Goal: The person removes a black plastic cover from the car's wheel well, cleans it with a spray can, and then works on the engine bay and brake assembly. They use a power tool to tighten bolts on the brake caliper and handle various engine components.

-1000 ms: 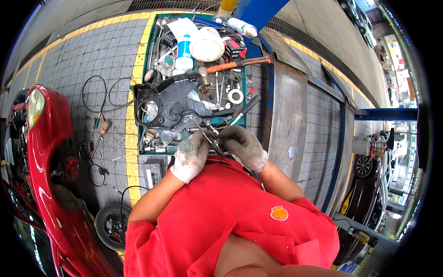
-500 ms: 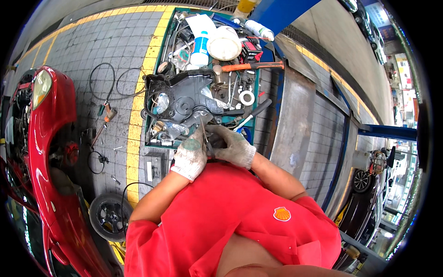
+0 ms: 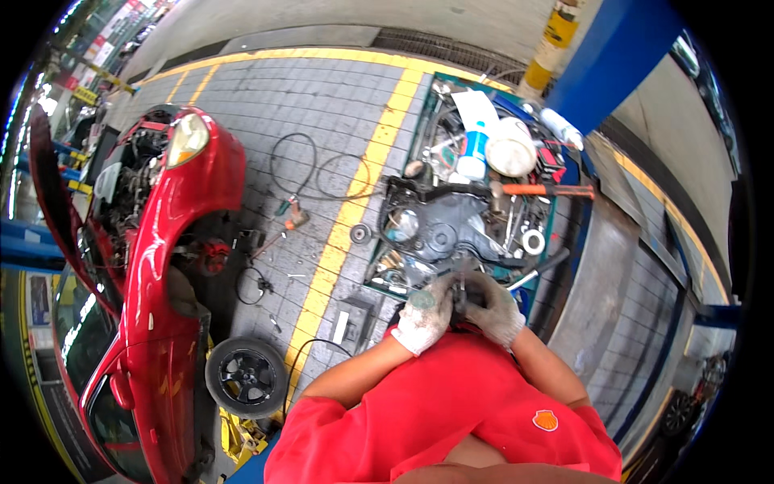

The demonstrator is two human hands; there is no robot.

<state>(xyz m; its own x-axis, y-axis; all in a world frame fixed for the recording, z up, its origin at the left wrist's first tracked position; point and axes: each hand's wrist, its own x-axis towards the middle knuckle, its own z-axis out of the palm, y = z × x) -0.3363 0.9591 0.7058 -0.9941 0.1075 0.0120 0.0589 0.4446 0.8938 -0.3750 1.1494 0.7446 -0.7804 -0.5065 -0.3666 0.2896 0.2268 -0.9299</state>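
My left hand (image 3: 426, 315) and my right hand (image 3: 496, 310), both in whitish work gloves, are together in front of my red shirt. Their fingers are closed round a small dark part (image 3: 460, 297) between them; its kind is hard to make out, and the gloves cover most of it. Just beyond the hands, a black plastic engine cover (image 3: 443, 232) lies across a green tray (image 3: 385, 288) full of tools and parts. A hammer (image 3: 548, 191) with an orange handle rests beyond the cover's right side. Near my right hand lies a black-ended bar (image 3: 552, 262).
The tray also carries a blue-and-white bottle (image 3: 474, 153), a white bowl (image 3: 510, 153), a spray can (image 3: 560, 127) and a white ring (image 3: 533, 241). Left are a red car (image 3: 149, 298), a loose wheel (image 3: 246, 377) and a cable (image 3: 274, 161). A metal ramp (image 3: 597, 282) stands right.
My view has swung left, so the tray and my hands sit farther right and lower, and more of the red car shows. Both hands stay closed together; the thin upright piece no longer stands out.
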